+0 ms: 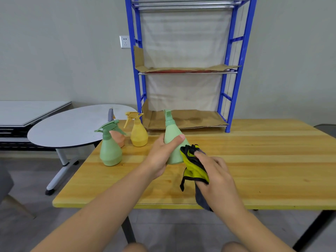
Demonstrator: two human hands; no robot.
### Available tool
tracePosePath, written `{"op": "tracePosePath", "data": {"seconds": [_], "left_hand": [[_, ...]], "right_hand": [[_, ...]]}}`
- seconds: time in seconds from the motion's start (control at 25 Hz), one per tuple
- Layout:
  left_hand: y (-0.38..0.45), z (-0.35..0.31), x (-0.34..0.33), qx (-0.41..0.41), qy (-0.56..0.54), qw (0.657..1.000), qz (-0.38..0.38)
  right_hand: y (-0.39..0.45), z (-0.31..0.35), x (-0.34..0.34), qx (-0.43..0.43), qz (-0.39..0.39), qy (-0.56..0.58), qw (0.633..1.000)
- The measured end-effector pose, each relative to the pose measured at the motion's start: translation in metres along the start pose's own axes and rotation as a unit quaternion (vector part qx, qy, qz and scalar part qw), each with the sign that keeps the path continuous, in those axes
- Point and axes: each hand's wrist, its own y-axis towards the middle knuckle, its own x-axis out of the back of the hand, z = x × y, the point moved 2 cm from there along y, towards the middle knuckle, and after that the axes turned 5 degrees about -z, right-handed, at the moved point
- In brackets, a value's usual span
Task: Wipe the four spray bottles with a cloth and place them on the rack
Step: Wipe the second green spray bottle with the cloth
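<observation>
My left hand (pixel 161 157) grips a light green spray bottle (pixel 172 135) around its body, holding it upright above the wooden table (pixel 254 160). My right hand (pixel 216 180) holds a yellow, black-edged cloth (pixel 193 166) with a grey side, pressed against the bottle's lower right. Another green spray bottle (pixel 110 148) stands at the table's left. Behind it is an orange bottle (pixel 119 138), mostly hidden. A yellow spray bottle (pixel 138 131) stands further back. The blue rack (pixel 234 70) stands at the table's far edge.
Cardboard sheets (pixel 187 119) line the rack's lower and middle shelves, which hold no bottles. A round grey table (pixel 72 128) sits left of the wooden table, with a bench behind it. A wall socket (pixel 125 41) is left of the rack.
</observation>
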Motion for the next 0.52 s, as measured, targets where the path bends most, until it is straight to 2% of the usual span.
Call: {"op": "tracePosePath", "data": {"seconds": [0.12,0.32,0.4,0.52], "left_hand": [[-0.001,0.001,0.005,0.033,-0.053,0.998,0.018],[-0.003,-0.001,0.006,-0.008,0.008,1.000,0.002],[-0.003,0.000,0.007,0.000,0.001,1.000,0.001],[-0.002,0.002,0.010,0.035,-0.063,0.997,0.004]], "right_hand": [[0.006,-0.011,-0.002,0.025,-0.048,-0.056,0.997],[-0.002,0.001,-0.003,0.120,-0.014,-0.079,0.990],[0.002,-0.004,-0.003,0.111,-0.017,-0.087,0.990],[0.007,-0.014,-0.001,0.054,-0.022,-0.095,0.994]]}}
